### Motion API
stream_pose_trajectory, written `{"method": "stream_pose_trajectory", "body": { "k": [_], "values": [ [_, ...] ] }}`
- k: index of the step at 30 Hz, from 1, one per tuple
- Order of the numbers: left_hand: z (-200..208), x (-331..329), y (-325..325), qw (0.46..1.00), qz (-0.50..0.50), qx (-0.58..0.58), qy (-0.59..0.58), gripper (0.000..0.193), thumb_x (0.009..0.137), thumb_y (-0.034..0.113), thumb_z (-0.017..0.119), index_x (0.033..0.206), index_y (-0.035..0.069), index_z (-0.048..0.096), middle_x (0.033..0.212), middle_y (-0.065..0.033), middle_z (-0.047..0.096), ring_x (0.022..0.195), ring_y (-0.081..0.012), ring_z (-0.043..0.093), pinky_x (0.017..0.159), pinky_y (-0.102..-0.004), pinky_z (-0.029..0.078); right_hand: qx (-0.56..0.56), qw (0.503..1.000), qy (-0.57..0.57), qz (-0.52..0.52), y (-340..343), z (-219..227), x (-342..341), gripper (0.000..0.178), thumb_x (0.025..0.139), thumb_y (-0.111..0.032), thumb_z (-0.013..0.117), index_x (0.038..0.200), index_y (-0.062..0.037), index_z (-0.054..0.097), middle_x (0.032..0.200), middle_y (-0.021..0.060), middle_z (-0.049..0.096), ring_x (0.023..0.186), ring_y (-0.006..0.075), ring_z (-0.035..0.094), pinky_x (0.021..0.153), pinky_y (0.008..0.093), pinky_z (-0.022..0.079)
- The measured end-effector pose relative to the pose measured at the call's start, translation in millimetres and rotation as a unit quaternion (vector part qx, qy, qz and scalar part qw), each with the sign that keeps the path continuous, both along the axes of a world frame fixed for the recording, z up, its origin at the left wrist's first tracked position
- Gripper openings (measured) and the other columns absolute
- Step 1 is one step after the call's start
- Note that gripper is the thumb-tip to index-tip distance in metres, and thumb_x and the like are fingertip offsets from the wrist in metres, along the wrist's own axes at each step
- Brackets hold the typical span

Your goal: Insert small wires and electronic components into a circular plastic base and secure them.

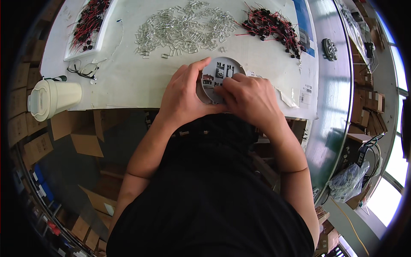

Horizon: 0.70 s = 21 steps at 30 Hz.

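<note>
A round grey plastic housing (207,95) is held near the table's front edge, tilted toward me. Black slots and small metal parts show on its inner face. My left hand (185,92) wraps round its left side, thumb below and fingers at the upper rim. Over its lower right lies my right hand (251,96), fingers bent and pressed together against the inside. Whatever its fingertips hold, if anything, is hidden behind them. Beyond the housing spreads a pile of clear U-shaped pieces (180,32). Black parts with red wires (274,28) lie heaped to its right.
At the far left, a white tray (99,36) holds more red-wired black parts. Eyeglasses (83,70) lie in front of it. A cream lidded jug (64,96) stands at the left table edge. Open cardboard boxes (85,132) sit below; a grey part (329,49) rests on the right-hand surface.
</note>
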<state>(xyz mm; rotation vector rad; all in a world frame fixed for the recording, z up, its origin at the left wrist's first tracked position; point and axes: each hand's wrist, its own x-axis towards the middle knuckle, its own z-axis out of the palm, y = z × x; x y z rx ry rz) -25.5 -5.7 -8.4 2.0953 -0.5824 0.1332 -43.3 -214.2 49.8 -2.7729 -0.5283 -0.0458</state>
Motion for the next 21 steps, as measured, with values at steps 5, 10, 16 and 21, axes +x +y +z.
{"method": "stream_pose_trajectory", "body": {
  "k": [5, 10, 16, 21],
  "values": [
    [1, -3, -2, 1.0, 0.006, 0.003, -0.007, 0.107, 0.06, 0.049, 0.102, 0.143, 0.001, 0.056, 0.118, -0.0131, 0.072, 0.109, -0.0311, 0.069, 0.095, -0.0431, 0.057, 0.002, 1.0, -0.01, -0.002, -5, 3, -8, 0.029, 0.098, -0.033, 0.073, 0.079, -0.0117, 0.067, 0.07, 0.0086, 0.065, 0.062, 0.0326, 0.069, 0.054, 0.0456, 0.054],
    [-3, -1, -2, 1.0, 0.02, 0.001, -0.021, 0.106, 0.06, 0.049, 0.102, 0.143, 0.001, 0.056, 0.12, -0.0142, 0.072, 0.111, -0.0321, 0.069, 0.096, -0.0432, 0.057, -0.005, 0.999, -0.028, -0.039, 9, 2, -10, 0.031, 0.099, -0.03, 0.074, 0.077, -0.0096, 0.065, 0.072, 0.0084, 0.062, 0.061, 0.0345, 0.065, 0.054, 0.0461, 0.05],
    [-5, -3, -3, 1.0, 0.02, 0.003, -0.019, 0.107, 0.06, 0.049, 0.102, 0.143, 0.0, 0.055, 0.12, -0.0143, 0.072, 0.11, -0.0317, 0.069, 0.095, -0.0431, 0.057, -0.02, 0.998, -0.04, -0.049, 13, -2, -13, 0.031, 0.098, -0.031, 0.074, 0.076, -0.0111, 0.064, 0.07, 0.0079, 0.061, 0.06, 0.0322, 0.066, 0.053, 0.0449, 0.051],
    [-2, -2, -1, 1.0, 0.01, -0.002, -0.017, 0.108, 0.06, 0.049, 0.102, 0.144, 0.001, 0.055, 0.119, -0.0136, 0.072, 0.109, -0.031, 0.069, 0.095, -0.0426, 0.057, -0.016, 0.998, -0.066, 0.012, 2, -8, -4, 0.03, 0.097, -0.034, 0.075, 0.077, -0.013, 0.065, 0.068, 0.0065, 0.06, 0.058, 0.0288, 0.067, 0.05, 0.0427, 0.052]
  ]
}}
